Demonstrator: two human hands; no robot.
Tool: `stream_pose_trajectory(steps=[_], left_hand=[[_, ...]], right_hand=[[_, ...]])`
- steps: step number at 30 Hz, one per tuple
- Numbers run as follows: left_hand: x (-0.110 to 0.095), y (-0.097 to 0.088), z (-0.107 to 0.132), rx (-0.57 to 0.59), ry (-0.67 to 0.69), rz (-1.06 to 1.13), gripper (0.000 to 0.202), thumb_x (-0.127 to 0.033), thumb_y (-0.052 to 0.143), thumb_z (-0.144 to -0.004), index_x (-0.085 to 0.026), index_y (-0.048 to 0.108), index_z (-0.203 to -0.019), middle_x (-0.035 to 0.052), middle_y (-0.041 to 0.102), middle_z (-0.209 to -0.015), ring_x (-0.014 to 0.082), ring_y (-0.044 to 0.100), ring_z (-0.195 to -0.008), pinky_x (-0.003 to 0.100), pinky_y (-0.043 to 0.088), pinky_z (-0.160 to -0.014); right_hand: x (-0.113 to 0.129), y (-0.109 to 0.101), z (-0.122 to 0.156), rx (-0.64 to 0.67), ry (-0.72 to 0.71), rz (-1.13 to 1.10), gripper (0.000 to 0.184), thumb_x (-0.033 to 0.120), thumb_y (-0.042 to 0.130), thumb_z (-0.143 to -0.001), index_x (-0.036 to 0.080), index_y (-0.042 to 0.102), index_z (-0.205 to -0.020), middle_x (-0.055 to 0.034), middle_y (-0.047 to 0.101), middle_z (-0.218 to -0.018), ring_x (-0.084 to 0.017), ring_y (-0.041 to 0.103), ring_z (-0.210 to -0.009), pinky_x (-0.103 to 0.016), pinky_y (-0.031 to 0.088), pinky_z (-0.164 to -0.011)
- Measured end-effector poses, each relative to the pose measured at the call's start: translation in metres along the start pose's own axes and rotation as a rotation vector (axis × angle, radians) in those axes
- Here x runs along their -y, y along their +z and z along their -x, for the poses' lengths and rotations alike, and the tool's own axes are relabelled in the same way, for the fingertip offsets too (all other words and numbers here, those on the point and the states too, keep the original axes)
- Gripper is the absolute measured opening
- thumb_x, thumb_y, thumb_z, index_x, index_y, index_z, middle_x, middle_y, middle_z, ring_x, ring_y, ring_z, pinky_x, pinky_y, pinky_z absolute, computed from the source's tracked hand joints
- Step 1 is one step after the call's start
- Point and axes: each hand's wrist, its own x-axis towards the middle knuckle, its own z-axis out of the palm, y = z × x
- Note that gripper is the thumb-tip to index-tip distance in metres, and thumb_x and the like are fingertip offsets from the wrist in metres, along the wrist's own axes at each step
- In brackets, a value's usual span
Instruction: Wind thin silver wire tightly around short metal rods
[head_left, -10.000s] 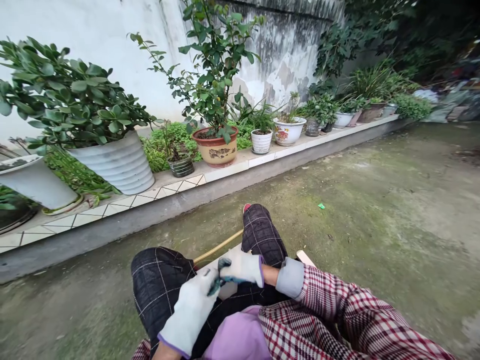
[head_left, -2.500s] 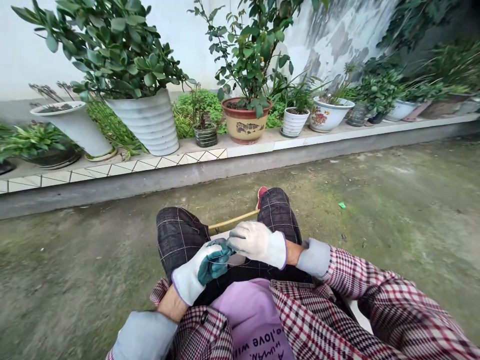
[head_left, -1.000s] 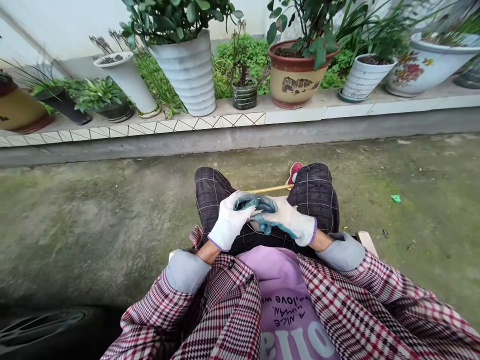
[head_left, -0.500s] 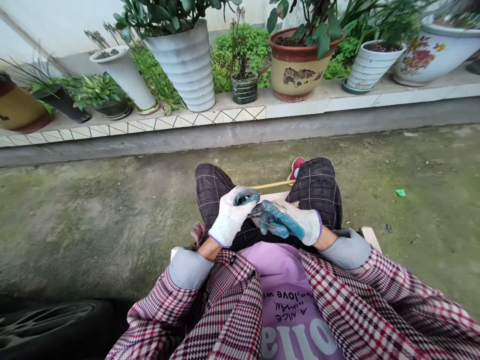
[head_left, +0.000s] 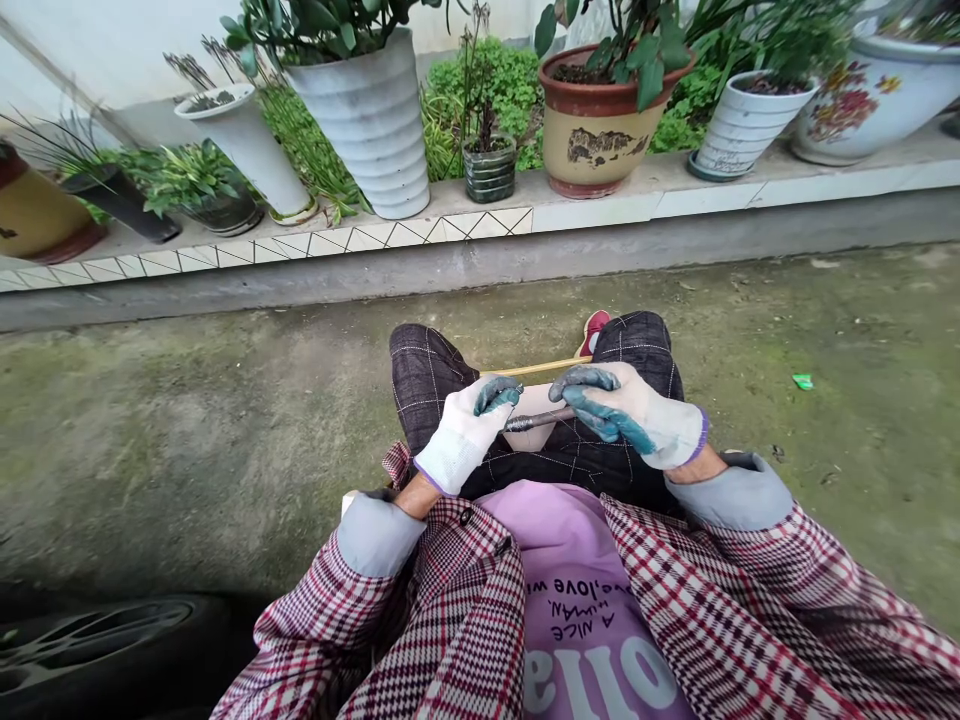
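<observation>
I sit with both gloved hands over my lap. My left hand [head_left: 466, 435] and my right hand [head_left: 630, 412] each pinch one end of a short grey metal rod [head_left: 534, 421] that lies level between them. Both gloves are white with blue-green coated fingers. Under the rod a pale wooden seat edge [head_left: 534, 400] shows between my checked trouser legs [head_left: 427, 375]. A thin yellow stick [head_left: 544, 368] lies across just beyond my knees.
A tiled ledge [head_left: 480, 222] runs across ahead, lined with plant pots: a ribbed white pot [head_left: 371, 120], a tan pot [head_left: 589, 130], a small dark pot [head_left: 489, 170]. Mossy concrete ground [head_left: 187, 420] surrounds me. A dark tyre [head_left: 97, 650] lies at lower left.
My hands have drawn apart since half a second ago: the right hand moved right, and the grey rod now shows between them. The view has dropped lower since earlier.
</observation>
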Motion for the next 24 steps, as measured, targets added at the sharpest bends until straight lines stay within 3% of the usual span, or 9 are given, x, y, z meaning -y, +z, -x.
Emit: stream_pose_trajectory(steps=[7, 13, 19, 24], left_hand=[[0.004, -0.003, 0.004, 0.025, 0.061, -0.183, 0.027, -0.029, 0.065, -0.084, -0.021, 0.073, -0.108, 0.0056, 0.076, -0.101, 0.0203, 0.071, -0.093, 0.029, 0.056, -0.087], [0.003, -0.007, 0.004, 0.095, 0.082, -0.274, 0.032, -0.027, 0.064, -0.085, -0.023, 0.072, -0.116, 0.0034, 0.076, -0.106, 0.0199, 0.071, -0.097, 0.028, 0.056, -0.091], [-0.006, -0.004, 0.006, 0.131, 0.052, -0.085, 0.025, -0.026, 0.065, -0.084, -0.017, 0.075, -0.105, 0.0037, 0.076, -0.104, 0.0198, 0.072, -0.097, 0.029, 0.056, -0.092], [-0.021, -0.002, 0.009, 0.143, -0.052, 0.081, 0.022, -0.026, 0.07, -0.079, -0.012, 0.076, -0.096, 0.0078, 0.077, -0.098, 0.0223, 0.072, -0.093, 0.03, 0.058, -0.084]], right_hand=[[0.001, -0.005, -0.003, -0.051, 0.006, 0.058, 0.037, 0.043, 0.076, -0.073, 0.011, 0.072, -0.09, -0.0004, 0.057, -0.056, -0.008, 0.045, -0.042, -0.019, 0.034, -0.034], [0.004, -0.008, -0.001, -0.046, 0.01, 0.106, 0.039, 0.044, 0.077, -0.071, 0.011, 0.072, -0.09, 0.0006, 0.055, -0.054, -0.007, 0.043, -0.041, -0.019, 0.033, -0.033], [0.005, -0.011, 0.0, -0.026, 0.032, 0.103, 0.041, 0.044, 0.076, -0.072, 0.009, 0.072, -0.094, 0.0017, 0.052, -0.053, -0.007, 0.041, -0.041, -0.018, 0.032, -0.033], [0.004, -0.011, -0.003, -0.032, 0.013, 0.087, 0.039, 0.044, 0.073, -0.074, 0.009, 0.07, -0.091, 0.0027, 0.05, -0.051, -0.006, 0.04, -0.04, -0.018, 0.031, -0.033]])
